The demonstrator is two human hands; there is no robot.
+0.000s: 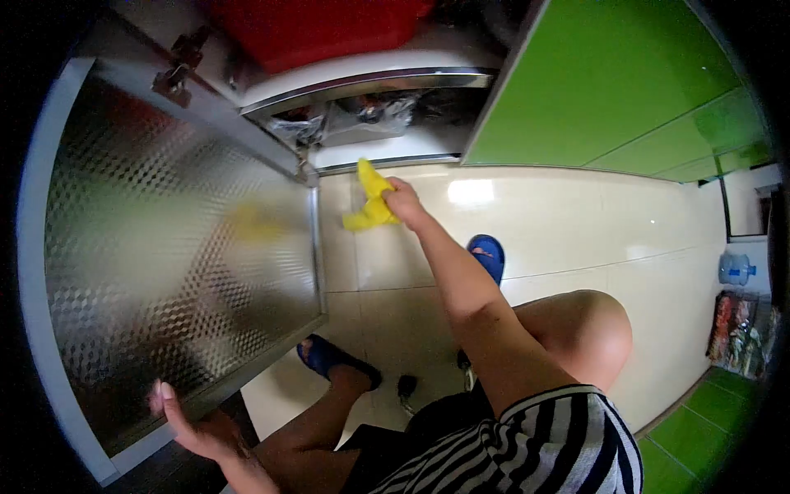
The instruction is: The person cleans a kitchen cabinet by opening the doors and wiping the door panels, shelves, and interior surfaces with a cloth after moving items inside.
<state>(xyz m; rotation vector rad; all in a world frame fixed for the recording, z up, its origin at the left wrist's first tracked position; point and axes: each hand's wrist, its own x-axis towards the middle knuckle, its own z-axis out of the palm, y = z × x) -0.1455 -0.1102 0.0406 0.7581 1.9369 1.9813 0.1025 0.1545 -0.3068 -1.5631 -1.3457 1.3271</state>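
Observation:
My right hand (pixel 403 203) is closed on a bunched yellow cloth (pixel 374 202), held over the tiled floor just in front of the low cabinet. Two ends of the cloth stick out past my fingers. At the lower left, my left hand (pixel 202 432) is at the outer edge of the open cabinet door (pixel 189 239), a patterned glass panel in a pale metal frame. The thumb lies over the frame, and the other fingers are mostly hidden. A blurred yellow reflection shows in the glass.
The open cabinet (pixel 370 152) holds plastic-wrapped items (pixel 370 115) below a red container (pixel 321 29). Green panels (pixel 617 82) stand to the right. My feet wear blue slippers (pixel 337 362) on the pale floor (pixel 559 214). A water jug (pixel 735 269) is at the far right.

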